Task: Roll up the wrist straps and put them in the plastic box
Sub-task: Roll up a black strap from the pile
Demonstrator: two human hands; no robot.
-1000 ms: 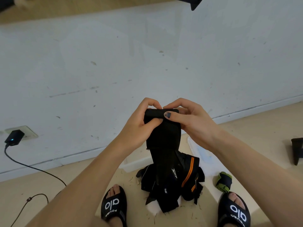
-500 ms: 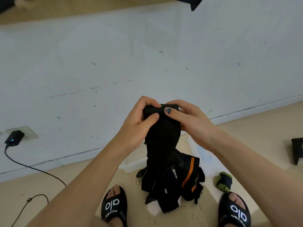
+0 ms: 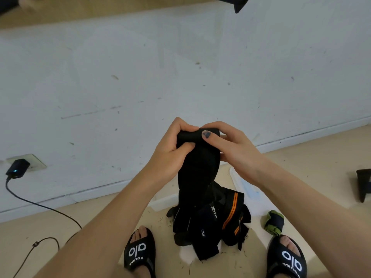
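Head view: a black wrist strap is held up in front of the wall, and its top end is being turned over into a small roll. The left hand is curled round the left edge of that roll, thumb pressed into the fabric; the right hand pinches the right edge, thumb laid across the top. Both grips are closed on the strap. The loose tail hangs straight down and is lost among the pile of straps heaped on the floor between the two sandals.

The plastic box is seen only in part, its pale rim showing behind the pile, below the forearms. A rolled green strap lies on the floor to the right, beside what looks like the lid.

Trouble could be expected from the tail: if it is snagged in the heap, other straps may be dragged up as the roll is wound. The roll is barely begun, so it may spring open should either thumb be eased. A crooked start may also be wound in, leaving a cone that will not sit neatly in the box.
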